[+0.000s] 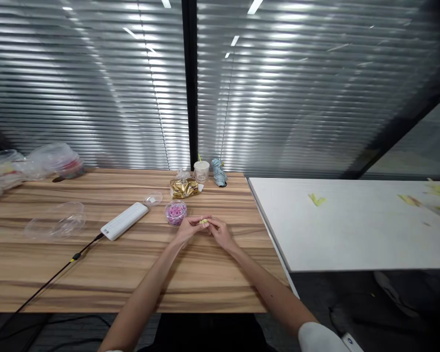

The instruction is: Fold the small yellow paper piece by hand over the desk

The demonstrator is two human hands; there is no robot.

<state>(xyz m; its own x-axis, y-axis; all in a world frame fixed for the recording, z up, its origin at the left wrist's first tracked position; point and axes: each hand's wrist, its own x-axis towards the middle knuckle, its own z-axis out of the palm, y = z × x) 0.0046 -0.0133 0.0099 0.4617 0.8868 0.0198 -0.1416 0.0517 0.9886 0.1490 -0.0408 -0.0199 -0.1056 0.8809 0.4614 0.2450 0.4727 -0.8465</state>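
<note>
Both hands meet over the wooden table, just right of a small clear tub (176, 212) filled with pink and purple pieces. My left hand (191, 228) pinches one side of a small yellow-green item (204, 221). On its other side, the fingers of my right hand (219, 231) are closed on the same item. Its exact shape is too small to make out. Behind the tub lies a shiny gold packet (184, 188).
A white power bank (124, 221) with a black cable, a round clear lid (153, 198) and clear plastic containers (56, 220) lie left. A cup (201, 171) and a blue crumpled packet (219, 172) stand behind. Yellow strips (317, 199) lie on the white table (344, 234).
</note>
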